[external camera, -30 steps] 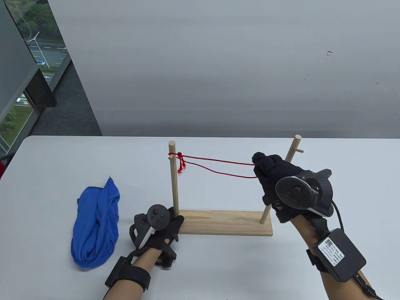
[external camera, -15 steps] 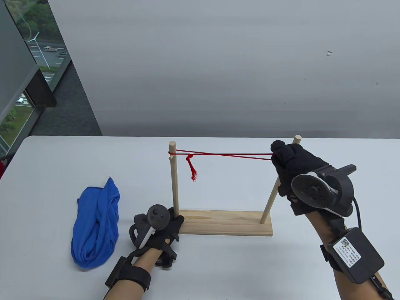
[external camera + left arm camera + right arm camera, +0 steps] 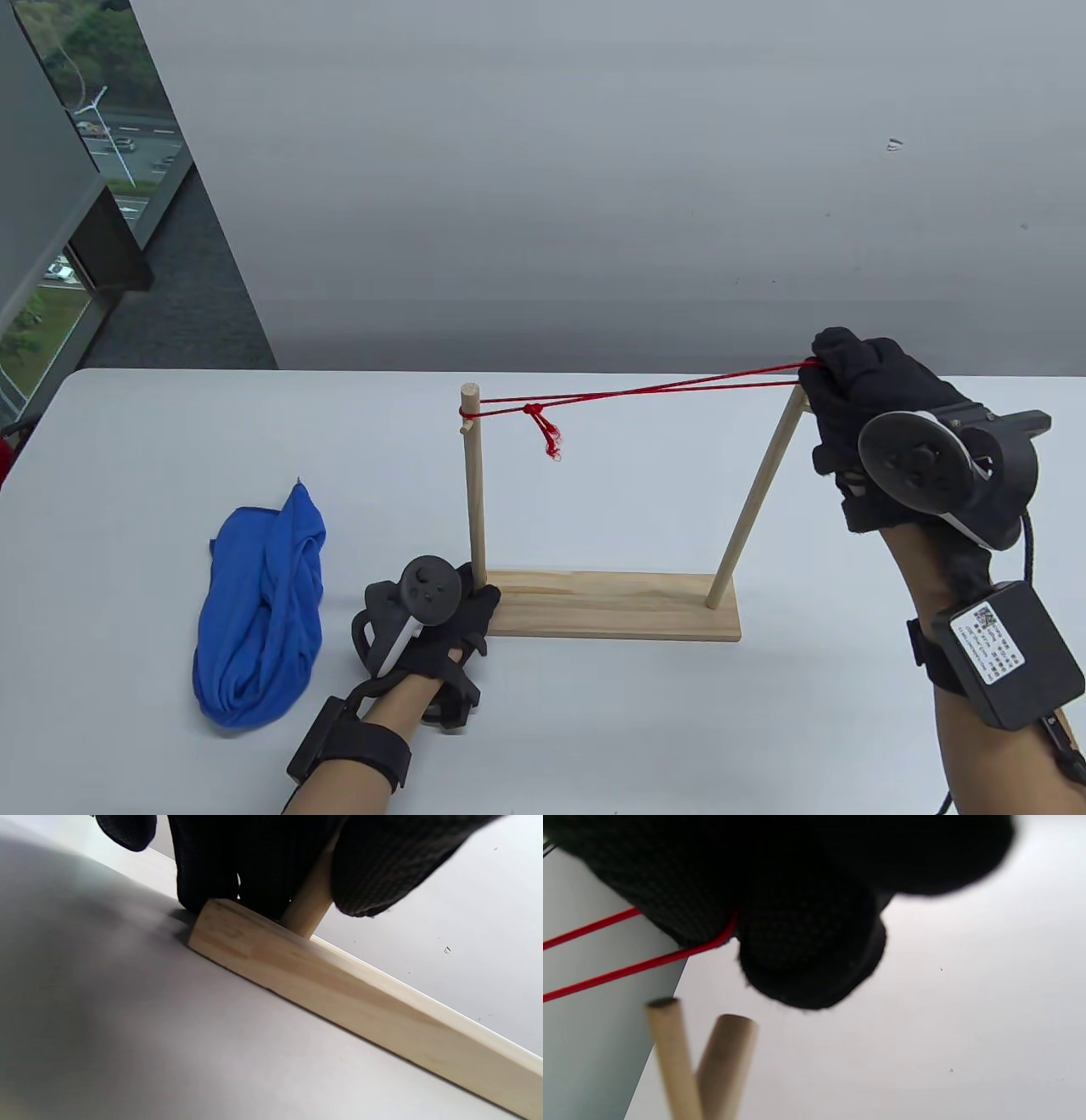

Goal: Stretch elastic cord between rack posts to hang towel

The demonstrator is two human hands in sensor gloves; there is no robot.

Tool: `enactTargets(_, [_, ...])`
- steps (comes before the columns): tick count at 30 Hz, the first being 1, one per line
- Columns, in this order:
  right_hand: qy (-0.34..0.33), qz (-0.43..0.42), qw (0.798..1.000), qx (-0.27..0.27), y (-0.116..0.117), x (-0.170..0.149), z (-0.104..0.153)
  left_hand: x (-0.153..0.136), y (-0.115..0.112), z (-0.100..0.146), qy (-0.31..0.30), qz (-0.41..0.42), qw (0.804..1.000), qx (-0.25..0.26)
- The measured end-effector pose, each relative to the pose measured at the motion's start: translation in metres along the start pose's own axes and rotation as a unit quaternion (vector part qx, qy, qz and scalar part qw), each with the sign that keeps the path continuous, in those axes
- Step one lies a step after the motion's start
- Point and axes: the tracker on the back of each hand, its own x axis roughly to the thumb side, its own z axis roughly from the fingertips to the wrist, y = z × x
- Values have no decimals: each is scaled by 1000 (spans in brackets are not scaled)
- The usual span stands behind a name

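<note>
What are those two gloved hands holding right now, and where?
The right hand pinches the far end of the red elastic cord, stretched above the right post. The left hand grips the rack at the left post's foot.

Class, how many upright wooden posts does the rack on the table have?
2. The left post rises beside the left hand, with the red cord looped near its top; the right post leans, its top behind the right hand.

I see a white table (image 3: 594, 722) filling the near half of my table view. Behind it stands a plain grey wall (image 3: 594, 170). At far left, a window (image 3: 76, 153) looks onto a road and trees.
</note>
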Motion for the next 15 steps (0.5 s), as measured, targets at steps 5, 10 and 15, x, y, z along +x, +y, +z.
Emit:
enactTargets(5, [20,6,1000,5,8,-12,-8,0,0,0,0,0,1000,0])
enactTargets(10, [26,23,999,15,18,-20,-15,0,0,0,1,0,1000,0])
enactTargets(15, [31,43,998,23,25,-27,-17,1,-1,1,3,0,1000,0])
